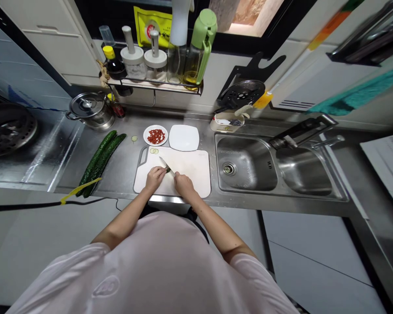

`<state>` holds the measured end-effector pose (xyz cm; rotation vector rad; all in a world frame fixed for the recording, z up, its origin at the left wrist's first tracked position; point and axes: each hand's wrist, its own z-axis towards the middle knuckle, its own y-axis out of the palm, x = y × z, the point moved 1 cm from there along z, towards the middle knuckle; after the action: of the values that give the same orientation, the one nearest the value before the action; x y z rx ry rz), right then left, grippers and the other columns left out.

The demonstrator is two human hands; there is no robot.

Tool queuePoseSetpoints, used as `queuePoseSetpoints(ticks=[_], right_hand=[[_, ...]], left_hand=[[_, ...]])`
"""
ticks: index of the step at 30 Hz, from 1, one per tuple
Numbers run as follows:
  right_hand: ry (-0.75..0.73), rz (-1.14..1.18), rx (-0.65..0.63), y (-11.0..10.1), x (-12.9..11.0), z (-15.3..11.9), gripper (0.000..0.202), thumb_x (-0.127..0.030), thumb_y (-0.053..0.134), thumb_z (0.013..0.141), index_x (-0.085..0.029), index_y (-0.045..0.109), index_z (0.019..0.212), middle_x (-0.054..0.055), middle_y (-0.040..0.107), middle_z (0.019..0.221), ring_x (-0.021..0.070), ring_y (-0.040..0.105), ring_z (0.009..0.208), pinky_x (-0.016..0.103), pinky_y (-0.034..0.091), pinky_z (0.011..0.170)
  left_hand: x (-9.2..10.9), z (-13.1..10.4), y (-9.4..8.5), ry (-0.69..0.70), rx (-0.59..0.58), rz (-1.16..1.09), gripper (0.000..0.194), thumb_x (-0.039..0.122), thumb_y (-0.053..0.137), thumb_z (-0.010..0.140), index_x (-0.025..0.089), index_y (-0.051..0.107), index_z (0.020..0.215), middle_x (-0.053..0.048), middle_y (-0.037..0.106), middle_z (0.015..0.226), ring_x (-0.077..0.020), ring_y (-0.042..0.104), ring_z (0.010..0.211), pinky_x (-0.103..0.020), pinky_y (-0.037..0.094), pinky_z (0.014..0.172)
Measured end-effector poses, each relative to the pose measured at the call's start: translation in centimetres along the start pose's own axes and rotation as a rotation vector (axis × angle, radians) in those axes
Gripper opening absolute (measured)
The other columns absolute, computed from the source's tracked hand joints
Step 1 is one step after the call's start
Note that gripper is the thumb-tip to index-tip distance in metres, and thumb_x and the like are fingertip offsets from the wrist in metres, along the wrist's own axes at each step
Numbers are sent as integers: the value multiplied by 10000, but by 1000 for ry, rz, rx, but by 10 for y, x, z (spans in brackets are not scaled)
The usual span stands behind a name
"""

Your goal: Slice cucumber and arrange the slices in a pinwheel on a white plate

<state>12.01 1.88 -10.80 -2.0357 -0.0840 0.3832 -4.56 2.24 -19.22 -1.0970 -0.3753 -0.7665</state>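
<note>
My right hand point(184, 185) grips the handle of a kitchen knife point(165, 163), its blade pointing up and left over the white cutting board point(193, 168). My left hand point(155, 179) is closed, fingertips pinching a small dark green piece of cucumber point(168, 169) beside the blade; the fingers partly hide it. A few thin cucumber slices point(154, 151) lie near the board's top left corner. Above the board stand a round plate of chopped red pieces point(156, 136) and a square white plate point(184, 137). Two long whole cucumbers point(101, 161) rest on the counter to the left.
One pale slice point(134, 138) lies on the steel counter. A lidded pot point(91, 110) stands at the back left, near the stove point(9, 128). The double sink point(249, 163) is to the right. A rack point(157, 85) holds jars and bottles. A black cable point(36, 206) crosses the counter's front edge.
</note>
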Motion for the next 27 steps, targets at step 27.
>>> queuePoseSetpoints(ticks=[27], right_hand=[[-41,-39,-40,4,7,-19,257,-48,367,857,-145,462,1075,117,651,910,230,634,872,300,445,704]], left_hand=[[2,0,0,6,-27,-11,186,251,488,898,218,661,960,-49,626,917,-158,572,893,-319,478,815]])
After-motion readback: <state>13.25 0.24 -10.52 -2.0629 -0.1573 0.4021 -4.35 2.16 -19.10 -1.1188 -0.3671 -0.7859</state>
